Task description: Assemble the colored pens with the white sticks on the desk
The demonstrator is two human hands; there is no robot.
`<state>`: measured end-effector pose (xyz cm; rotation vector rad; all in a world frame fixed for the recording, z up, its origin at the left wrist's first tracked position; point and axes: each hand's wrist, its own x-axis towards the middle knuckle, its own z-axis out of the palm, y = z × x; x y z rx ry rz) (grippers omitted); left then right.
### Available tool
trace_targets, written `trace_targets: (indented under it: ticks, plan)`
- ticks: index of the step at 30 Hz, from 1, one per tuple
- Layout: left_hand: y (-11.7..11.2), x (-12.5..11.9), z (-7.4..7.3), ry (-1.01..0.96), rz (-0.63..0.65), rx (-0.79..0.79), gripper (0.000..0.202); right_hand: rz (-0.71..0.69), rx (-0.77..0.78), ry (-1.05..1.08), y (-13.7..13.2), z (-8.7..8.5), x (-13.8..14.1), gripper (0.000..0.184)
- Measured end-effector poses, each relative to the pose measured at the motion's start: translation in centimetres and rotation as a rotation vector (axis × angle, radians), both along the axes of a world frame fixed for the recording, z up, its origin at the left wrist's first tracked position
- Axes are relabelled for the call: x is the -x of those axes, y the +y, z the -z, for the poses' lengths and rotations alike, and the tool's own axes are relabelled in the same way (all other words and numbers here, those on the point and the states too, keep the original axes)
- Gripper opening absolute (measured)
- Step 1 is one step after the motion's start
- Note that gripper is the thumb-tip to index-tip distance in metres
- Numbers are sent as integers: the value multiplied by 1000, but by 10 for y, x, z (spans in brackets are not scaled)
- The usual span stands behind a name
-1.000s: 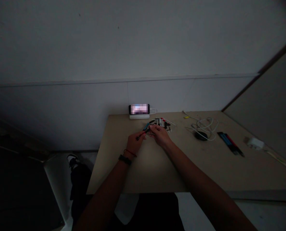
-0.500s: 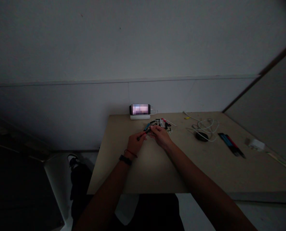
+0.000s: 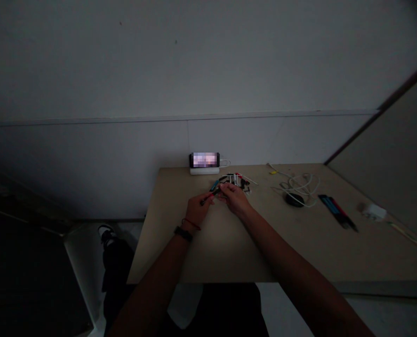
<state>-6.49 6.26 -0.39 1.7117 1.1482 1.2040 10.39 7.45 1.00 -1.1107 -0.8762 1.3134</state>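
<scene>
My left hand (image 3: 197,209) is closed around a thin dark pen-like piece (image 3: 208,197) that sticks out to the right. My right hand (image 3: 234,198) meets it from the other side, fingers pinched on the same piece. Both hands hover just above the beige table (image 3: 229,248). Right behind them lies a small heap of pen parts (image 3: 237,180) in white, black, red and blue. The scene is dim, so fine detail is lost.
A phone (image 3: 204,160) stands on a white block at the table's far edge. To the right lie a white cable coil (image 3: 301,183), a black round object (image 3: 294,199), a few dark pens (image 3: 336,211) and a white charger (image 3: 371,212). A shoe (image 3: 105,233) shows below left.
Almost nothing differs; both hands stay together on the thin piece, shifting only slightly.
</scene>
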Motion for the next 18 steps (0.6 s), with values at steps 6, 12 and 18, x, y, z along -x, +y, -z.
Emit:
trace_targets:
  ticks: [6, 12, 18]
  plan:
    - [-3, 1, -5, 6, -3, -5, 28, 10, -6, -5, -1, -1, 1, 50]
    - [-5, 1, -8, -1, -9, 1, 28, 12, -15, -21, -2, -2, 2, 50]
    - [-3, 1, -7, 17, 1, 8, 31, 15, 1, 2, -1, -3, 2, 52]
